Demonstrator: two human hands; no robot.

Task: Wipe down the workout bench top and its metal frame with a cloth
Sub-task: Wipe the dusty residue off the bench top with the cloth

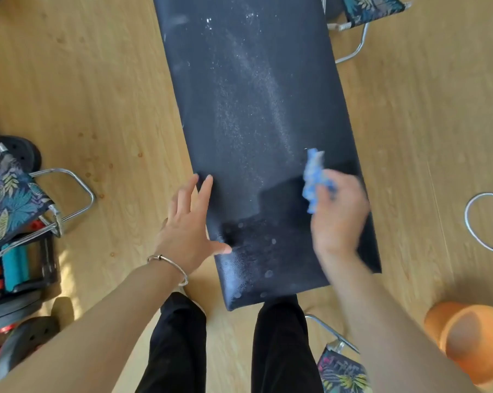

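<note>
bench top (248,109) centre | folding stool (10,199) left | bucket (475,338) right-front

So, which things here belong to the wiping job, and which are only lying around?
For the job: bench top; blue cloth, gripped by the right hand; left hand, resting flat on the bench edge.

Lying about: leaf-print stool; weight plates; orange tub (use unclear).
</note>
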